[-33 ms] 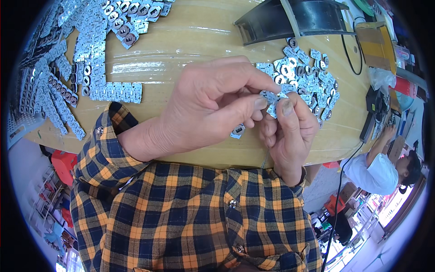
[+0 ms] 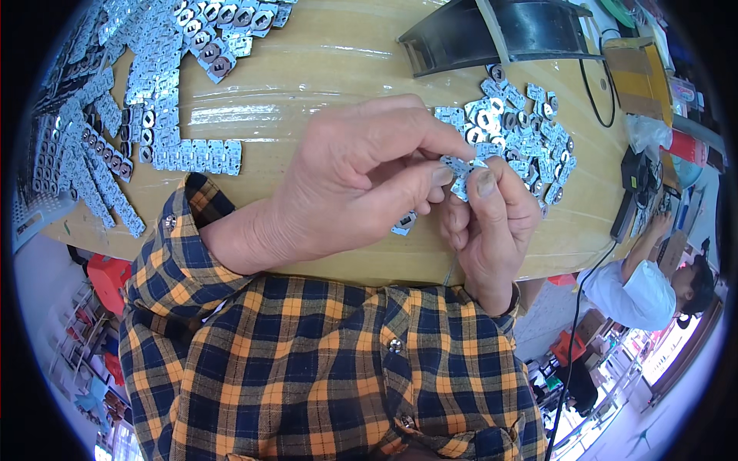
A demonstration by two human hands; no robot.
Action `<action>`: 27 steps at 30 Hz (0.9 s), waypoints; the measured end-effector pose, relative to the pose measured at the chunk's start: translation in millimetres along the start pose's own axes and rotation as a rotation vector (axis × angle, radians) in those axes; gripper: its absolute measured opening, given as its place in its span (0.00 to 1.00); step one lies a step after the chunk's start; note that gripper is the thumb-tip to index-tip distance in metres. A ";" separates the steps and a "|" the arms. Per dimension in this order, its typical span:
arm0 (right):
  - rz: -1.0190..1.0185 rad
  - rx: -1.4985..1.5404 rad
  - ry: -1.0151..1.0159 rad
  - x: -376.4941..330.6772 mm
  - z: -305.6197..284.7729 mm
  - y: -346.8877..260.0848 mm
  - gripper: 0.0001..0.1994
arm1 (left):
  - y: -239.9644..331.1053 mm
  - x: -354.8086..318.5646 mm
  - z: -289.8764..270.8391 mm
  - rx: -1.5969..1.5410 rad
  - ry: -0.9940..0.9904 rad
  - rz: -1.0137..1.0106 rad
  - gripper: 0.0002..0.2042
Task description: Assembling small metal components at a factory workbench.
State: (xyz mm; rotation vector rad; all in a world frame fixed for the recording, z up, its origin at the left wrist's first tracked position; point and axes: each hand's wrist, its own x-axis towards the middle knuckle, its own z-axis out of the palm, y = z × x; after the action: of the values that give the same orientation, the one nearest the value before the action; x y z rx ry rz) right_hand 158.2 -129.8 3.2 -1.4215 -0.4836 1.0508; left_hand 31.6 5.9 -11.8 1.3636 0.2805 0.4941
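My left hand (image 2: pixel 361 173) pinches one side of a small light-blue circuit board (image 2: pixel 459 165) between thumb and forefinger. From the other side, my right hand (image 2: pixel 496 211) grips the same cluster with its thumb on top; whether this is one board or two joined pieces I cannot tell. Fingertips cover much of it. Below my left fingers, a single board (image 2: pixel 403 223) with a round dark part lies on the table, partly hidden by the hand. Just beyond my right hand spreads a loose pile of similar small boards (image 2: pixel 530 138).
Strips of joined boards (image 2: pixel 196 156) cover the table's left side. A black curved bin (image 2: pixel 477 38) stands at the far edge, with a cardboard box (image 2: pixel 638 77) and a black cable (image 2: pixel 584 100) to its right. A person in a light shirt (image 2: pixel 630 296) sits at the right.
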 end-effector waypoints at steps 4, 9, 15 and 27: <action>-0.017 -0.068 -0.058 0.4 -4.6 2.2 0.15 | -1.9 -2.5 -1.6 0.210 -0.007 0.089 0.12; -0.021 -0.043 -0.025 1.9 -1.3 3.7 0.16 | -5.7 -1.7 1.1 0.193 0.007 0.058 0.12; -0.016 -0.002 -0.021 1.5 0.8 4.1 0.16 | -2.7 -2.2 -1.8 0.152 0.014 0.080 0.12; -0.446 -1.013 0.110 -1.7 -13.6 -7.5 0.11 | -4.0 -0.8 1.8 0.079 0.114 -0.109 0.10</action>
State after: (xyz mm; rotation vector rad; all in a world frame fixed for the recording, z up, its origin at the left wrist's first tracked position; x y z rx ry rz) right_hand 170.6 -137.5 8.7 -2.0810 -1.2954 0.3265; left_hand 32.4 3.5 -15.4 1.3910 0.4696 0.4742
